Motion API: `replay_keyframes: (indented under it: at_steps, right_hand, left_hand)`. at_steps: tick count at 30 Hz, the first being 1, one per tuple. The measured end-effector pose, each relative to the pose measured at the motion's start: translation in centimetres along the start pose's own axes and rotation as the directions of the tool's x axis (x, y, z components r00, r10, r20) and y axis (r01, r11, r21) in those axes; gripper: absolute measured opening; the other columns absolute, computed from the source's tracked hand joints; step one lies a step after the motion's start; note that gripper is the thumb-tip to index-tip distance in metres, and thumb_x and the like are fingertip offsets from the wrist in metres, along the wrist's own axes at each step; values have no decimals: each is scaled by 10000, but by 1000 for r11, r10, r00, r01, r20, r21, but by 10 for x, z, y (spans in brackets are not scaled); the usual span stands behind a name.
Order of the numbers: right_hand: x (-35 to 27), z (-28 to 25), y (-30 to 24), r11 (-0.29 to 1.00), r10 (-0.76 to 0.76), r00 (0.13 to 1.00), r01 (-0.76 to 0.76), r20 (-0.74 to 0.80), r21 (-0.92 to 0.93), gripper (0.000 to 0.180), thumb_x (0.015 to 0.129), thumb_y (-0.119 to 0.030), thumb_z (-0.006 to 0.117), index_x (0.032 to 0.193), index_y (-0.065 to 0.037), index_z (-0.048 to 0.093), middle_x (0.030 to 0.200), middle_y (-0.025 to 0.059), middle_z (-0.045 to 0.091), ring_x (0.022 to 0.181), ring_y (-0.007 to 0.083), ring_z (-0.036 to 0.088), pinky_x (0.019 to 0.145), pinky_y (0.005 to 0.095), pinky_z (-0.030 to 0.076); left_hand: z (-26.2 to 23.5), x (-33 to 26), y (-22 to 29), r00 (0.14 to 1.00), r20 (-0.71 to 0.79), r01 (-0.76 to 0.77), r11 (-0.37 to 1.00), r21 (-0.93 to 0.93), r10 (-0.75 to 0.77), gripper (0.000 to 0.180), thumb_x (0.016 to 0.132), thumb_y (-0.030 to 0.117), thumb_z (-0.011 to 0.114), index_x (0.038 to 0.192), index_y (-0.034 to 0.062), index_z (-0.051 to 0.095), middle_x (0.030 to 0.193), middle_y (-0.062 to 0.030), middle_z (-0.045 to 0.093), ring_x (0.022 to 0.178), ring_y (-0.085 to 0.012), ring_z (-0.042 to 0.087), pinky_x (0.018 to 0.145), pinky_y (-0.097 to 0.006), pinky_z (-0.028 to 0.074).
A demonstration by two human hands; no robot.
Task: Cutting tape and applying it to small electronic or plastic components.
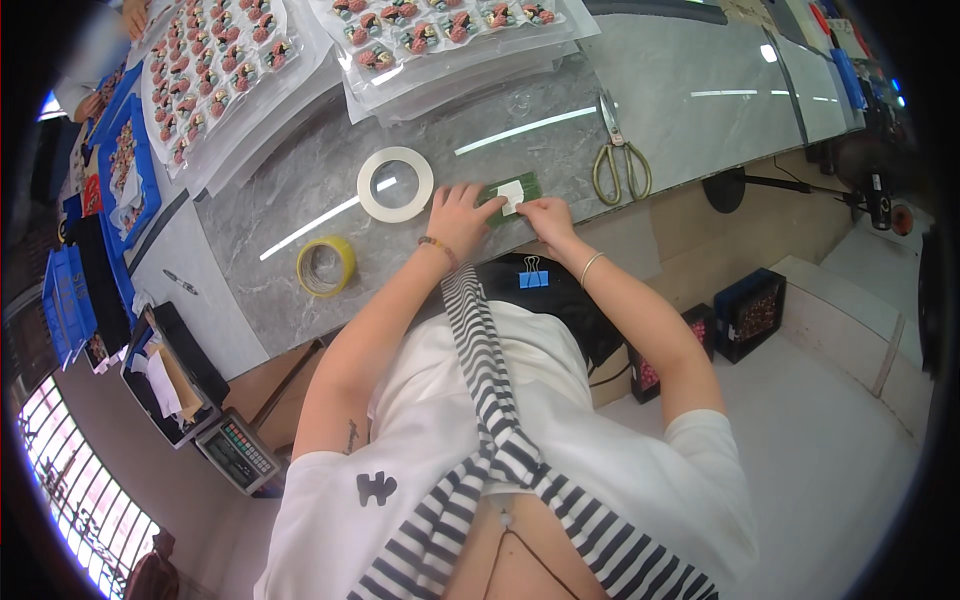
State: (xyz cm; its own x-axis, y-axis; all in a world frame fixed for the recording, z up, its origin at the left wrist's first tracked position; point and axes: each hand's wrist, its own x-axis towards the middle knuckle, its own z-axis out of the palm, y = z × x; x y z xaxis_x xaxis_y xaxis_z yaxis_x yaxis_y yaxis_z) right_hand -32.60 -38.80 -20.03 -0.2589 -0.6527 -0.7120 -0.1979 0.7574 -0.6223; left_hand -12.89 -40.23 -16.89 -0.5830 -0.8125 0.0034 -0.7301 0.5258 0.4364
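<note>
A small flat green bundle (531,184), seemingly thin strips or stems, lies near the front edge of the grey marbled table. Across its middle sits a white piece of tape or paper (511,193). My left hand (459,217) holds the bundle from its left side, the thumb reaching onto the white piece. With fingertips pinched, my right hand (550,219) grips the white piece's lower right edge. A white tape roll (427,188) lies flat just left of my left hand. To the right of my right hand are scissors (620,165) with brass-coloured handles.
A yellow tape roll (350,266) stands at the left. Stacked clear trays (350,95) of red pieces fill the far side. A blue binder clip (533,272) is near my lap. Another person's hand (134,18) shows at the far left; a scale (238,450) stands below left.
</note>
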Motion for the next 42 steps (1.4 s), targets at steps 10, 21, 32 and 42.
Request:
replay_keyframes:
  at_steps: [10, 21, 32, 42]
  right_hand:
    - [2, 1, 3, 997, -26, 999, 25, -20, -71, 252, 739, -234, 722, 826, 2, 726, 752, 125, 698, 700, 186, 655, 659, 328, 496]
    - [0, -9, -10, 891, -224, 973, 227, 54, -394, 366, 776, -344, 695, 636, -6, 673, 549, 68, 590, 530, 158, 561, 513, 317, 423]
    - [-30, -36, -25, 313, -765, 597, 673, 242, -670, 238, 802, -222, 656, 1000, -89, 667, 1083, 89, 646, 964, 245, 618, 749, 391, 497]
    - [-18, -44, -30, -107, -658, 365, 820, 658, -562, 511, 777, -83, 584, 1281, -149, 536, 1359, -5, 500, 1321, 201, 387, 1107, 574, 198]
  left_hand:
    - [8, -2, 1, 999, 9, -35, 994, 106, 34, 525, 757, 187, 646, 1254, 329, 556, 1255, -100, 492, 1197, -290, 448, 1004, -557, 344]
    - [13, 2, 5, 998, 52, -45, 981, 188, 36, 458, 873, 177, 497, 1298, 346, 517, 1236, -134, 497, 1181, -326, 456, 1002, -631, 297]
    - [11, -9, 1, 993, 39, -119, 979, 168, 114, 488, 869, 165, 494, 1327, 331, 492, 1321, -186, 451, 1235, -353, 424, 1041, -630, 250]
    - [13, -19, -5, 996, 60, -79, 988, 130, 72, 466, 837, 159, 546, 1297, 219, 494, 1421, -183, 378, 1323, -332, 369, 1053, -620, 240]
